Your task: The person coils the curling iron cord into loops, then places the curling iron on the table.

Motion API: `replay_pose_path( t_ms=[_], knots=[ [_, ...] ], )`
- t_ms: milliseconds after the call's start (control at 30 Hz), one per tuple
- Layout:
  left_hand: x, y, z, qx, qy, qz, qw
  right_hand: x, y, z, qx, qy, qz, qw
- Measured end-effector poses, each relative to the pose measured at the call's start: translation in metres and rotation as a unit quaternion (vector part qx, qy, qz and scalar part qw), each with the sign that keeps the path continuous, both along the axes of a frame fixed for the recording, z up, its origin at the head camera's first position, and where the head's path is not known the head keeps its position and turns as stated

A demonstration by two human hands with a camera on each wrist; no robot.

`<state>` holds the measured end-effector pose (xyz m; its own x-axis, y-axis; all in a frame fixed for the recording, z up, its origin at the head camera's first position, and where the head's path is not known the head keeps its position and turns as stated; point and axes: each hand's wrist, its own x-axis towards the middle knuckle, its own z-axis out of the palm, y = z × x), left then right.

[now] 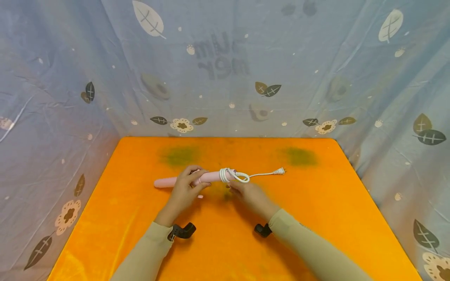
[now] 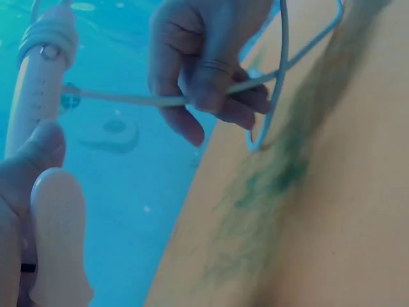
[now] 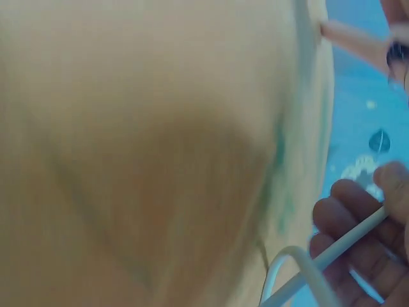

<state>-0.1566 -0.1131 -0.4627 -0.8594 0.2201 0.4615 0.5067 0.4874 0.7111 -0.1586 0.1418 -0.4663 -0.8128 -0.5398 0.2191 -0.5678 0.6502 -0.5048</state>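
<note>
My left hand (image 1: 183,191) grips a pink curling iron (image 1: 211,176) around its middle, the barrel pointing left. In the left wrist view the thumb lies along the handle, beside a pale clamp lever (image 2: 59,224). A white cord (image 1: 223,175) is wound in several turns around the handle's right end. At that end my right hand (image 1: 254,198) pinches the cord between thumb and fingers, as both wrist views show. The loose length runs right to a two-pin plug (image 1: 279,171). Part of the iron is hidden behind the left hand.
An orange cloth covers the table (image 1: 218,249), with two dark greenish patches near its back edge. Pale blue curtains (image 1: 225,105) printed with leaves and flowers enclose the back and sides. Black wrist mounts (image 1: 184,231) jut from both sleeves.
</note>
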Motion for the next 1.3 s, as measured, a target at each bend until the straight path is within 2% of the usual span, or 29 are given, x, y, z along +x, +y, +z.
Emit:
replay_pose_path(
  t_ms=[67, 100, 233, 367, 467, 533, 633, 700, 767, 833, 900, 1033, 1200, 1300],
  knots=[
    [-0.001, 0.001, 0.001, 0.015, 0.001, 0.011, 0.9998, 0.003, -0.005, -0.002, -0.007, -0.020, 0.006, 1.000],
    [-0.001, 0.002, 0.001, 0.020, 0.004, 0.016, 0.9997, 0.004, -0.006, -0.004, 0.008, 0.009, 0.019, 1.000],
    [-0.003, 0.004, 0.001, 0.030, 0.016, 0.036, 0.9988, 0.008, -0.010, -0.004, -0.013, -0.033, 0.016, 0.999],
    [-0.004, 0.001, 0.004, 0.047, 0.024, 0.082, 0.9952, 0.012, -0.006, -0.003, -0.027, -0.093, 0.009, 0.995],
    [-0.007, -0.005, 0.008, 0.086, 0.020, 0.121, 0.9886, 0.017, 0.001, -0.002, -0.016, -0.110, 0.007, 0.994],
    [-0.009, -0.010, 0.011, 0.107, 0.021, 0.143, 0.9838, 0.020, 0.005, 0.000, 0.009, -0.085, 0.000, 0.996],
    [-0.013, -0.015, 0.011, 0.112, 0.024, 0.160, 0.9804, 0.026, 0.009, 0.005, 0.059, 0.015, 0.003, 0.998],
    [-0.015, -0.017, 0.009, 0.100, 0.027, 0.168, 0.9804, 0.030, 0.009, 0.009, 0.085, 0.097, 0.019, 0.991],
    [-0.017, -0.017, 0.007, 0.090, 0.025, 0.169, 0.9812, 0.034, 0.007, 0.014, 0.096, 0.169, 0.050, 0.980],
    [-0.018, -0.016, 0.004, 0.077, 0.022, 0.173, 0.9817, 0.038, 0.004, 0.020, 0.097, 0.215, 0.078, 0.969],
    [-0.020, -0.015, 0.001, 0.066, 0.019, 0.174, 0.9824, 0.042, 0.000, 0.026, 0.100, 0.237, 0.095, 0.962],
    [-0.023, -0.013, -0.009, 0.021, 0.011, 0.175, 0.9842, 0.048, -0.006, 0.034, 0.100, 0.254, 0.107, 0.956],
    [-0.021, -0.009, -0.020, -0.037, 0.014, 0.164, 0.9857, 0.048, -0.011, 0.042, 0.085, 0.286, 0.132, 0.945],
    [-0.019, -0.006, -0.024, -0.065, 0.009, 0.150, 0.9864, 0.046, -0.012, 0.049, 0.069, 0.321, 0.130, 0.936]
  ],
)
